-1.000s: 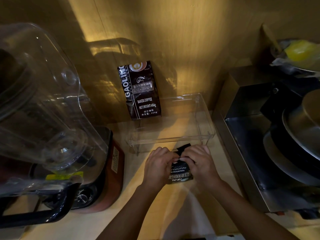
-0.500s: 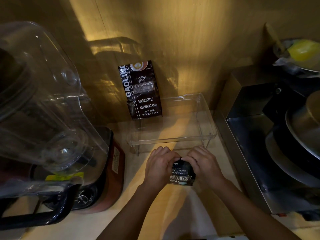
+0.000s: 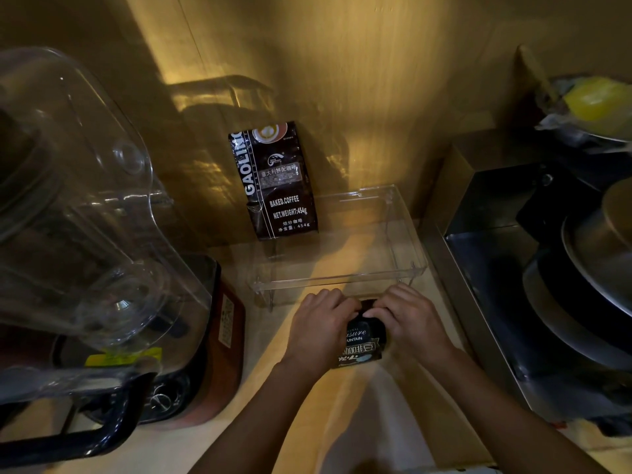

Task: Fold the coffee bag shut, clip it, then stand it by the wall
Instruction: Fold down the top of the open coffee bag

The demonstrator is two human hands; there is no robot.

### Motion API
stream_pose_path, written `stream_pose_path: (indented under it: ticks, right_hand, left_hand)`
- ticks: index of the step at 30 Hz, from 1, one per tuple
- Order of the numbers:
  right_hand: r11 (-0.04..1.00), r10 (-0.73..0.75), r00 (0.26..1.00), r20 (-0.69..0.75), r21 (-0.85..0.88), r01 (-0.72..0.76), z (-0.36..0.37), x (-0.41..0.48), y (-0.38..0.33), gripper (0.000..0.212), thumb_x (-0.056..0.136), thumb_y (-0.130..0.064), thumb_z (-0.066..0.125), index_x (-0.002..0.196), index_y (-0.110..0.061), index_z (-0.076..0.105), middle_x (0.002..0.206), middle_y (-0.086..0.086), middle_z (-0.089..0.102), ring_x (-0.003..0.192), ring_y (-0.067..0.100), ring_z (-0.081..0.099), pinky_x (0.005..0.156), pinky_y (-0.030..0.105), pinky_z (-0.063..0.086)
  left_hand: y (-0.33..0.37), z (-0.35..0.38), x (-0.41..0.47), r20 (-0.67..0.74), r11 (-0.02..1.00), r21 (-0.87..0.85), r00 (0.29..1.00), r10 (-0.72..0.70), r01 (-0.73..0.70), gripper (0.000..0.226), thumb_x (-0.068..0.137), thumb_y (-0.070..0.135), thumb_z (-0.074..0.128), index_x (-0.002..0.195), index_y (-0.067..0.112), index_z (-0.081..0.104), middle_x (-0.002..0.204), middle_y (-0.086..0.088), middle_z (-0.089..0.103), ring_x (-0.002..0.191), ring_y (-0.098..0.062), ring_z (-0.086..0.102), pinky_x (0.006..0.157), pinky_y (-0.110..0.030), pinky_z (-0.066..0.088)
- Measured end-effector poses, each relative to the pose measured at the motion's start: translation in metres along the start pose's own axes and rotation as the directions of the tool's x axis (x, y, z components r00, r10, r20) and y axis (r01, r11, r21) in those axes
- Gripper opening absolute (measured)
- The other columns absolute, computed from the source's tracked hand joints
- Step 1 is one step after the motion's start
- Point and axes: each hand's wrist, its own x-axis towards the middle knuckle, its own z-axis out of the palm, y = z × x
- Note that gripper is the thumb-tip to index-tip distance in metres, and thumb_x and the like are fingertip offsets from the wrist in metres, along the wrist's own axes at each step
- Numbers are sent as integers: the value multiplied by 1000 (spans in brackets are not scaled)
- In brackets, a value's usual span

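A small dark coffee bag (image 3: 362,343) with pale lettering stands on the light wooden counter just in front of a clear rack. My left hand (image 3: 321,323) grips its left upper edge and my right hand (image 3: 410,318) grips its right upper edge, fingers curled over the folded-down top. The bag's top is hidden under my fingers. No clip shows. A second, taller dark coffee bag (image 3: 277,181) marked "BAKED.COFFEE" leans upright against the wooden wall behind the rack.
A clear acrylic rack (image 3: 407,230) stands between my hands and the wall. A blender with a clear jug (image 3: 78,213) and red-brown base fills the left. At the right sits a steel sink (image 3: 485,254) holding stacked pans.
The raised flap at the bag's top has been folded down under my fingers. Both hands have stayed on the bag in nearly the same spot.
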Motion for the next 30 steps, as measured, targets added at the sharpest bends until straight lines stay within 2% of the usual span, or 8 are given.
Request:
stream_pose_path:
  ticks: [2, 7, 10, 14, 18, 20, 25, 30]
  right_hand:
    - [1000, -20, 1000, -4, 9, 20, 0, 0, 1, 18, 77, -16, 61, 62, -7, 62, 60, 8, 60, 61, 21, 52, 62, 27, 39]
    - [999, -24, 1000, 9, 34, 24, 0, 0, 2, 14, 75, -12, 64, 63, -7, 62, 60, 8, 60, 60, 23, 53, 60, 26, 39]
    - [998, 11, 1000, -4, 60, -11, -2, 1, 4, 17, 78, -17, 61, 63, -7, 62, 60, 8, 60, 60, 23, 53, 59, 26, 38]
    - [996, -12, 1000, 9, 83, 11, -3, 1, 4, 13, 78, -14, 62, 66, -9, 64, 62, 8, 62, 62, 21, 53, 59, 27, 38]
    - [993, 48, 999, -3, 108, -47, -3, 3, 8, 15, 77, -18, 62, 66, -7, 65, 64, 9, 63, 64, 20, 54, 61, 26, 39]
    - [993, 52, 999, -4, 110, -52, -3, 5, 10, 13, 75, -16, 62, 66, -7, 66, 63, 9, 63, 64, 22, 54, 61, 24, 37]
    - [992, 49, 999, -7, 115, -48, -1, 5, 8, 14, 75, -15, 62, 66, -5, 67, 62, 10, 63, 62, 22, 53, 61, 21, 35]
    - [994, 24, 1000, -1, 105, -24, -3, 4, 6, 11, 74, -12, 63, 67, -5, 67, 63, 10, 64, 64, 21, 54, 63, 22, 36]
  left_hand:
    - [2, 0, 4, 24, 999, 6, 999, 34, -35, 18, 71, 14, 66, 87, 17, 61, 74, -6, 62, 67, -25, 57, 60, -30, 43]
    - [1, 6, 8, -18, 999, -38, 1000, -3, 3, 2, 75, 13, 57, 76, 15, 58, 70, -6, 60, 65, -26, 56, 61, -27, 34]
    - [-2, 5, 9, -74, 996, -61, 995, -62, 57, 16, 80, 19, 63, 68, 13, 54, 65, -6, 60, 62, -24, 56, 60, -30, 38]
    - [-6, -1, 6, -93, 996, 15, 992, -90, 91, 33, 75, 33, 70, 57, 14, 50, 54, -2, 58, 51, -17, 52, 47, -24, 35]
    - [-17, -4, 2, 0, 991, -126, 999, -46, 46, 5, 83, 13, 61, 81, 9, 61, 76, -10, 64, 74, -26, 57, 67, -34, 42]
    - [-20, -6, -2, -16, 989, -146, 999, -40, 37, 7, 82, 7, 57, 86, 6, 63, 78, -12, 65, 76, -29, 58, 66, -37, 44]
    - [-26, -6, -7, -107, 966, -184, 973, -204, 182, 18, 82, 24, 63, 72, 9, 63, 72, -8, 67, 69, -22, 60, 59, -35, 48]
    - [-27, -3, -9, -107, 983, -71, 978, -177, 170, 36, 81, 40, 62, 61, 12, 52, 59, -6, 61, 54, -19, 52, 48, -30, 40]
